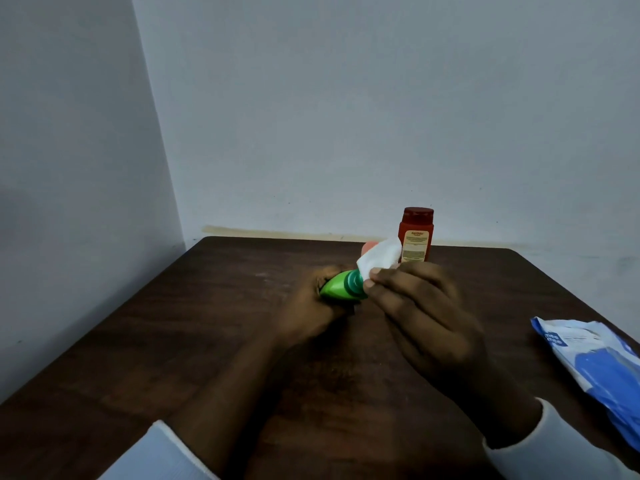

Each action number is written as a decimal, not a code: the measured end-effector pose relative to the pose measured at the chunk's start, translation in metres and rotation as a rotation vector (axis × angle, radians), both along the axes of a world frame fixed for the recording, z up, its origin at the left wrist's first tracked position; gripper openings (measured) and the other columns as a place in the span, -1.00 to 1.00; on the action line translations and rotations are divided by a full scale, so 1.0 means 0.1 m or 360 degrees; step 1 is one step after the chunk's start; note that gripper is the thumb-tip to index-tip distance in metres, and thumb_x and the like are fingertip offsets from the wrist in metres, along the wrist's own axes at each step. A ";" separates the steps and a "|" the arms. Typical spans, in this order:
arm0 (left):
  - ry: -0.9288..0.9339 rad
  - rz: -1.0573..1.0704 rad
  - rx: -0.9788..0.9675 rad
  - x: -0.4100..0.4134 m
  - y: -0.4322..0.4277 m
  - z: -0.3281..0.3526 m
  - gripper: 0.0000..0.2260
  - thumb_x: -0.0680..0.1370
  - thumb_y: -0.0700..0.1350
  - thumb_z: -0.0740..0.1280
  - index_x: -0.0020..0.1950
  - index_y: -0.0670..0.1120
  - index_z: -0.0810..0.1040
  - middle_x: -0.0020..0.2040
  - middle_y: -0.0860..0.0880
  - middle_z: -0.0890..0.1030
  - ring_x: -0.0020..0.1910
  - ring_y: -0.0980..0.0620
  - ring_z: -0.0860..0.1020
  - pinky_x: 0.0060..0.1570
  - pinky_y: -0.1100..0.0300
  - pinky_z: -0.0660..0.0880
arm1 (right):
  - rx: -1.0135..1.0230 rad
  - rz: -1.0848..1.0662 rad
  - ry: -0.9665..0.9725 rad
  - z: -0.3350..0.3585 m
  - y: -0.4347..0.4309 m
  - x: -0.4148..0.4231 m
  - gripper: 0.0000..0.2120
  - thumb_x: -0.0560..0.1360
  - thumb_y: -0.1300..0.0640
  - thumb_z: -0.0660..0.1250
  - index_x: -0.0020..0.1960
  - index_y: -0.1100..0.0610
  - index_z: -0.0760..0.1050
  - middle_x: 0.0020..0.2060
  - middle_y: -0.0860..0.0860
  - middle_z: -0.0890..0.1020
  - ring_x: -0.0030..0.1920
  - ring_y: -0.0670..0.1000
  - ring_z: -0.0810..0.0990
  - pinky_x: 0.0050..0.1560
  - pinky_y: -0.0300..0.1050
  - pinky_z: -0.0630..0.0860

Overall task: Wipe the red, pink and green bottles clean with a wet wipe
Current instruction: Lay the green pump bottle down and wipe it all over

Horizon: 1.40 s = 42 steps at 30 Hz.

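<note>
My left hand point(311, 303) grips the green bottle point(341, 287), tilted on its side with its darker green cap pointing right. Pinched in my right hand point(422, 313) is a white wet wipe point(379, 256), pressed against the cap end of the bottle. The red bottle point(415, 235) stands upright at the back of the table, just behind the wipe. A small patch of pink point(367, 247), likely the pink bottle, shows behind the wipe; most of it is hidden.
A dark wooden table point(207, 306) sits in a corner between two pale walls. A blue and white pack of wet wipes point(595, 362) lies near the right edge of the table.
</note>
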<state>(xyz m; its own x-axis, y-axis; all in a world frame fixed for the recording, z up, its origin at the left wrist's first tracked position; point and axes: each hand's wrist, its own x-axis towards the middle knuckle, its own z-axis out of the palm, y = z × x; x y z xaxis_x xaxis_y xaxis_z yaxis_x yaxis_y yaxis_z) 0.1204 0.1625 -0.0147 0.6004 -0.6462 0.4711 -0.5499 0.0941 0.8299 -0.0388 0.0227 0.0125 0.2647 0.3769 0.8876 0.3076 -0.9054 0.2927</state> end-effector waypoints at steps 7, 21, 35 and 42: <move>-0.0044 0.0001 -0.0017 0.01 -0.01 -0.03 -0.76 0.43 -0.33 0.49 0.00 -0.03 0.70 -0.05 -0.11 0.72 -0.02 -0.17 0.69 -0.03 -0.14 0.62 | -0.0028 0.0003 0.0036 -0.05 0.05 0.00 -0.76 0.59 0.27 0.36 0.24 0.32 0.58 0.20 0.21 0.63 0.18 0.19 0.60 0.20 0.06 0.54; -0.0087 0.0052 0.0059 0.01 -0.03 -0.07 -0.66 0.38 -0.28 0.53 -0.04 0.15 0.67 -0.09 0.10 0.72 -0.06 0.05 0.68 -0.09 0.04 0.58 | 0.0289 0.0071 0.0066 0.01 0.01 0.00 -0.71 0.49 0.46 0.35 0.20 0.37 0.58 0.20 0.22 0.62 0.24 0.21 0.57 0.28 0.11 0.49; -0.0098 0.0023 0.0049 0.01 -0.05 -0.08 -0.72 0.43 -0.26 0.48 0.06 0.04 0.69 0.01 -0.02 0.72 0.05 -0.06 0.68 0.03 -0.15 0.62 | 0.0070 0.0166 0.0074 -0.03 -0.01 -0.03 -0.79 0.57 0.35 0.31 0.16 0.35 0.62 0.17 0.20 0.64 0.26 0.14 0.59 0.27 0.03 0.51; -0.0164 -0.0045 0.0139 -0.07 -0.02 -0.02 -0.56 0.44 -0.44 0.46 0.12 0.07 0.65 0.00 0.20 0.67 0.03 0.34 0.61 0.04 0.43 0.49 | 0.1574 0.0495 0.0551 0.46 -0.11 -0.05 -0.70 0.55 0.44 0.22 -0.02 0.17 0.67 -0.11 -0.07 0.73 -0.01 -0.09 0.68 -0.04 -0.24 0.59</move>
<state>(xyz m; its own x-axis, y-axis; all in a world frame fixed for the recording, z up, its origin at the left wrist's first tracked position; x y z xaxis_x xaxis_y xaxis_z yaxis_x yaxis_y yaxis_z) 0.1130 0.1607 -0.0166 0.5328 -0.7033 0.4706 -0.6308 0.0407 0.7749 -0.0441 0.0118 0.0583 0.5751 -0.3683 0.7304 0.4890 -0.5611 -0.6679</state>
